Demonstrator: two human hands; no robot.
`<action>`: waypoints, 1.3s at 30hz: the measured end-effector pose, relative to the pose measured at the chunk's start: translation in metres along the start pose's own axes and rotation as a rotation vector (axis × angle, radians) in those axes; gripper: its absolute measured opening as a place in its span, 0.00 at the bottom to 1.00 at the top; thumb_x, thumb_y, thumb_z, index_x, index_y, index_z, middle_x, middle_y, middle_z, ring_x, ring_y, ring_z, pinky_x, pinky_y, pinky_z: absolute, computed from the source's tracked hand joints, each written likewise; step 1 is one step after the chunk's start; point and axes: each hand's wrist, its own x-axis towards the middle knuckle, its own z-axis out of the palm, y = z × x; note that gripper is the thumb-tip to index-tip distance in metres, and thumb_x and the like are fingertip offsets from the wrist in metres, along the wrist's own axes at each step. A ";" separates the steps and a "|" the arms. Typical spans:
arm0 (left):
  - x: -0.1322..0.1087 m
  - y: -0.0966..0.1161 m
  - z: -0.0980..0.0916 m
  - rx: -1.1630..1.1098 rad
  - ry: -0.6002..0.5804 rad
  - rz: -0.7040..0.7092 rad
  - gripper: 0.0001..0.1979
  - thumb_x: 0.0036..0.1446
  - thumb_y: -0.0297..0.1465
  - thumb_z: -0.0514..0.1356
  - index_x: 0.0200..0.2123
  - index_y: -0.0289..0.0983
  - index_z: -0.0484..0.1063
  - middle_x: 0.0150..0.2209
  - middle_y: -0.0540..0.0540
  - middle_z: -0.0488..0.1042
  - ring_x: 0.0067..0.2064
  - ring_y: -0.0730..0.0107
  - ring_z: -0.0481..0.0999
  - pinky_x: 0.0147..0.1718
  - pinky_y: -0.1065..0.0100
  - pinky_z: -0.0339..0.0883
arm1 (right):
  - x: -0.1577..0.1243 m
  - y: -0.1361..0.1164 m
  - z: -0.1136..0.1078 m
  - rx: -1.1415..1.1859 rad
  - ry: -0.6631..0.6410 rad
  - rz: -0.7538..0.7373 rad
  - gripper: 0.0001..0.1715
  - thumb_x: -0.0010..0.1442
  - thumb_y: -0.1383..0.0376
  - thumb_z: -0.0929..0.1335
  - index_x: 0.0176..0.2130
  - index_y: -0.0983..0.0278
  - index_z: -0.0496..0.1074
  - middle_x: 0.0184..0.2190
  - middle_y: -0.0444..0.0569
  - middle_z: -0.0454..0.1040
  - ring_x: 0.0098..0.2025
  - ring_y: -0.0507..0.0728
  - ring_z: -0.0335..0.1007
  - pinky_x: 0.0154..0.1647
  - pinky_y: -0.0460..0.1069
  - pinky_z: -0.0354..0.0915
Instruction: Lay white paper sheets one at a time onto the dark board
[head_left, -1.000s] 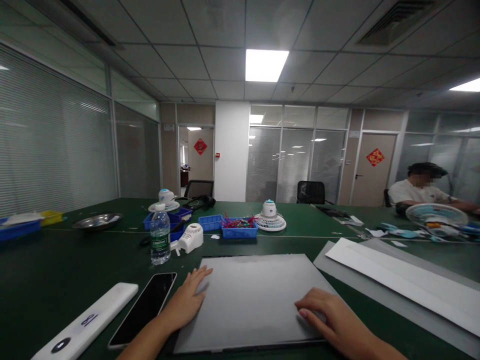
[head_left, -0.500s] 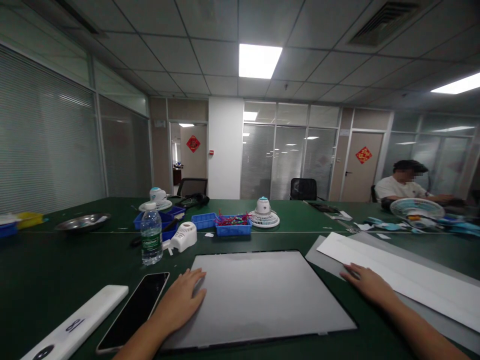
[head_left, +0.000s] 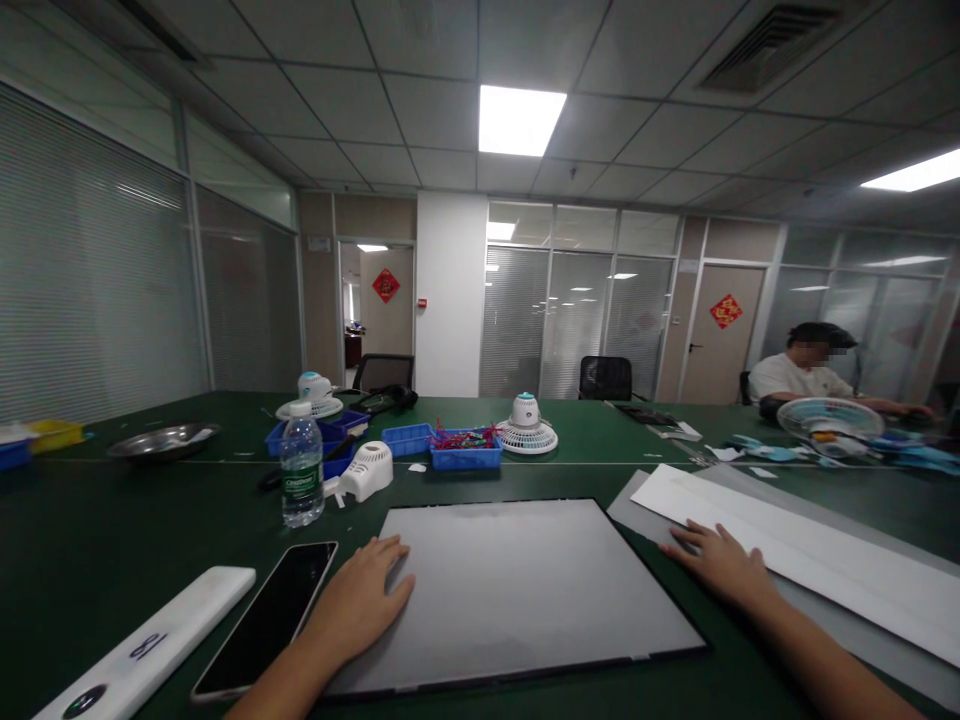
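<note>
A flat grey panel with a thin dark frame [head_left: 525,590] lies on the green table in front of me. My left hand [head_left: 367,590] rests over its left edge, fingers stretched out and thumb apart. To the right, my right hand [head_left: 720,565] is spread at the near edge of a long white sheet [head_left: 795,540], seemingly touching it; the hand grips nothing. Under that white sheet lies a larger grey sheet [head_left: 877,610]. A smartphone with a dark screen [head_left: 270,620] is just left of my left forearm.
Left of the phone lies a long white device [head_left: 150,640]. A water bottle [head_left: 302,470], a white plastic housing [head_left: 367,472], blue bins [head_left: 466,458], a small fan part [head_left: 527,430] and a metal dish [head_left: 161,443] stand farther back. A person [head_left: 806,370] sits at far right.
My right hand has shifted slightly left and its fingers are more spread. My left hand and the panel stay nearly where they were.
</note>
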 end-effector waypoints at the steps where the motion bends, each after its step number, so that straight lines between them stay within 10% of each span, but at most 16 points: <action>1: 0.000 0.000 0.001 -0.002 0.001 0.002 0.29 0.59 0.45 0.55 0.60 0.39 0.72 0.66 0.42 0.66 0.68 0.49 0.62 0.68 0.50 0.52 | 0.000 -0.001 -0.001 -0.005 0.005 -0.001 0.41 0.59 0.34 0.58 0.59 0.50 0.74 0.69 0.51 0.61 0.70 0.79 0.48 0.58 0.82 0.49; 10: 0.000 0.003 0.000 0.008 -0.026 0.023 0.29 0.61 0.44 0.52 0.60 0.38 0.72 0.68 0.41 0.64 0.70 0.49 0.59 0.69 0.48 0.49 | -0.018 -0.033 -0.028 -0.044 0.167 -0.191 0.24 0.67 0.55 0.59 0.42 0.59 0.82 0.54 0.53 0.78 0.65 0.68 0.63 0.65 0.66 0.53; 16: -0.001 0.005 -0.004 0.002 -0.033 0.015 0.29 0.61 0.45 0.52 0.60 0.38 0.72 0.68 0.42 0.64 0.70 0.49 0.59 0.69 0.49 0.49 | -0.039 -0.061 -0.049 -0.005 0.328 -0.113 0.35 0.72 0.52 0.50 0.45 0.63 0.79 0.38 0.58 0.82 0.37 0.64 0.78 0.39 0.57 0.68; 26: 0.000 0.003 0.003 -0.033 -0.009 0.007 0.27 0.63 0.44 0.51 0.59 0.39 0.73 0.67 0.43 0.65 0.70 0.49 0.59 0.69 0.49 0.50 | -0.142 -0.188 -0.069 0.318 -0.020 -0.959 0.28 0.69 0.51 0.62 0.63 0.56 0.69 0.55 0.51 0.78 0.53 0.62 0.75 0.55 0.55 0.68; 32: 0.005 0.000 0.007 -0.087 0.001 0.012 0.29 0.65 0.48 0.48 0.60 0.39 0.71 0.67 0.43 0.65 0.70 0.50 0.58 0.69 0.47 0.48 | -0.119 -0.165 -0.065 0.205 0.108 -0.676 0.26 0.70 0.50 0.59 0.50 0.58 0.79 0.43 0.54 0.83 0.43 0.64 0.79 0.48 0.59 0.70; 39: 0.004 -0.001 0.006 -0.131 -0.016 0.023 0.33 0.60 0.51 0.54 0.62 0.38 0.69 0.68 0.42 0.63 0.71 0.48 0.54 0.71 0.47 0.41 | -0.123 -0.173 -0.072 0.223 -0.062 -0.762 0.28 0.71 0.48 0.58 0.50 0.58 0.79 0.50 0.52 0.80 0.51 0.62 0.75 0.54 0.58 0.68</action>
